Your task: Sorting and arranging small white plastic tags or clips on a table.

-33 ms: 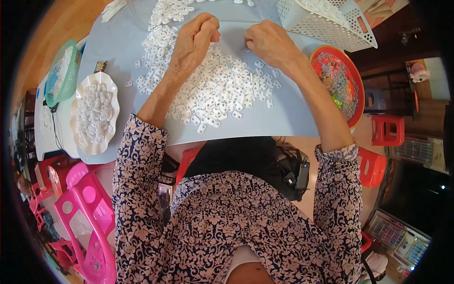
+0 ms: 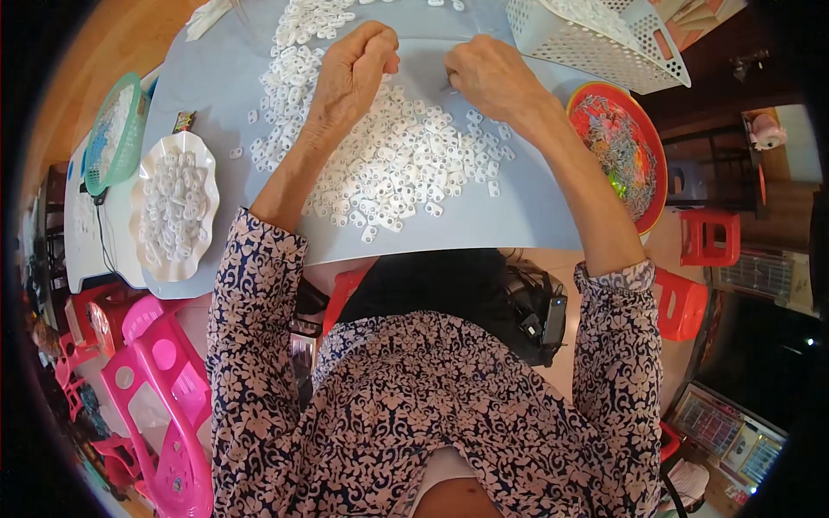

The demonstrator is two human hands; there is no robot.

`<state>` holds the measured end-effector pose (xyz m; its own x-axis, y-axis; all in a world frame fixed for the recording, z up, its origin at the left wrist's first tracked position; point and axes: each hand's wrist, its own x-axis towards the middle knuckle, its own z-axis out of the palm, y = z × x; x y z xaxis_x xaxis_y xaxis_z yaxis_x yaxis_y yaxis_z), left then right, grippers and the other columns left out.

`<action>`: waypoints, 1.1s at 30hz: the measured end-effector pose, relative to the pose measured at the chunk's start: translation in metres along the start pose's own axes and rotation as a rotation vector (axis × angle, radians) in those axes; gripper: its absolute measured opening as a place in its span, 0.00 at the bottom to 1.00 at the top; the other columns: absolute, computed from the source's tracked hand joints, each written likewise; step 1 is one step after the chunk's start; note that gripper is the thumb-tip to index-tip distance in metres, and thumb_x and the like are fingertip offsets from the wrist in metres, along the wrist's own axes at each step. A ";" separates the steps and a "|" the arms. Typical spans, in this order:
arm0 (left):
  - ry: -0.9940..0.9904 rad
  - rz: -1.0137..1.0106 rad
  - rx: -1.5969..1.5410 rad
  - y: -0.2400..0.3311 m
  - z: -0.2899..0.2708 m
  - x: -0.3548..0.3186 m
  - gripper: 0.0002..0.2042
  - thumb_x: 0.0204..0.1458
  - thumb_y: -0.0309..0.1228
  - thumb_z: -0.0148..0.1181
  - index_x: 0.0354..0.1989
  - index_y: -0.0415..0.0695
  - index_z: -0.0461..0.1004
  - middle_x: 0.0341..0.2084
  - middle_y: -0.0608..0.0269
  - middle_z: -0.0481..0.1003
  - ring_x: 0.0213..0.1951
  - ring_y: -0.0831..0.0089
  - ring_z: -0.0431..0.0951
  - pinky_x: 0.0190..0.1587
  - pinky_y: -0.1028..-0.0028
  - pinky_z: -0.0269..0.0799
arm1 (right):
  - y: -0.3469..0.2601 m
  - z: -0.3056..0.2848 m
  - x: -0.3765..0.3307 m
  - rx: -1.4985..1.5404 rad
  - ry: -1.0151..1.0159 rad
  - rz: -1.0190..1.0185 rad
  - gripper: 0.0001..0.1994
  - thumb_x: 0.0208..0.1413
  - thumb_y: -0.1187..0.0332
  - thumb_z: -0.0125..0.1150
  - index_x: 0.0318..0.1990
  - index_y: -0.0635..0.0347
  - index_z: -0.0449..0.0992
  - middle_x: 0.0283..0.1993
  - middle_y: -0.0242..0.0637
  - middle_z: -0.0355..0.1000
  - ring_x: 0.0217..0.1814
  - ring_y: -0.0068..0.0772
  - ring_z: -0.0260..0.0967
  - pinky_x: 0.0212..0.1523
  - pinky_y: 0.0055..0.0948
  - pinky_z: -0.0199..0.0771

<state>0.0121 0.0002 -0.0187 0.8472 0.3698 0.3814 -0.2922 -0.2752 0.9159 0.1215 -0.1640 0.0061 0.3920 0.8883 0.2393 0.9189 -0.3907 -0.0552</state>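
My left hand (image 2: 363,65) is closed above the left part of a wide pile of small white plastic pieces with round holes (image 2: 389,173). Its curled fingers hide whatever may be inside. Across a short gap, my right hand (image 2: 492,76) is closed too, beyond the pile's right side. A thin dark sliver shows by its fingertips, too small to name. To the right of my right forearm, a red bowl with a yellow rim (image 2: 661,164) holds many thin grey metal pieces. At the left, a white scalloped dish (image 2: 138,207) carries more white pieces.
The pile lies on a grey-blue table (image 2: 484,229). A white perforated basket (image 2: 596,65) stands at the far right, and a green basket (image 2: 138,129) at the left. A small dark wrapper (image 2: 184,121) lies behind the dish. Pink chairs (image 2: 160,380) and red stools (image 2: 710,237) stand around.
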 end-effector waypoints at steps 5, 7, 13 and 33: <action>0.014 0.085 0.201 0.003 -0.015 0.008 0.08 0.56 0.31 0.47 0.30 0.39 0.69 0.16 0.68 0.66 0.21 0.81 0.63 0.25 0.79 0.62 | 0.010 0.003 0.007 -0.022 0.094 -0.051 0.04 0.41 0.74 0.57 0.24 0.66 0.73 0.21 0.47 0.71 0.25 0.49 0.69 0.30 0.40 0.70; 0.007 0.108 0.274 0.000 -0.023 0.009 0.07 0.54 0.29 0.49 0.30 0.39 0.69 0.15 0.67 0.65 0.21 0.81 0.63 0.24 0.78 0.62 | 0.003 -0.002 0.003 0.136 0.102 0.046 0.04 0.41 0.74 0.58 0.24 0.67 0.73 0.21 0.45 0.71 0.23 0.44 0.70 0.28 0.36 0.70; -0.273 0.303 0.693 0.001 -0.031 0.012 0.04 0.46 0.26 0.53 0.26 0.38 0.72 0.17 0.52 0.72 0.22 0.63 0.72 0.28 0.68 0.68 | -0.021 0.005 -0.014 0.618 0.297 0.204 0.04 0.44 0.75 0.60 0.29 0.66 0.75 0.22 0.35 0.73 0.23 0.21 0.68 0.26 0.22 0.69; -0.399 0.184 0.952 -0.007 -0.009 0.012 0.07 0.45 0.28 0.54 0.22 0.37 0.72 0.21 0.51 0.72 0.33 0.51 0.69 0.40 0.59 0.67 | -0.026 0.010 -0.022 0.818 0.381 0.149 0.05 0.48 0.76 0.61 0.33 0.65 0.76 0.27 0.29 0.74 0.28 0.17 0.67 0.32 0.19 0.69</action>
<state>0.0207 0.0145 -0.0191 0.9607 -0.0203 0.2769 -0.1079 -0.9462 0.3049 0.0892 -0.1709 -0.0074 0.6012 0.6457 0.4707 0.6622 -0.0728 -0.7458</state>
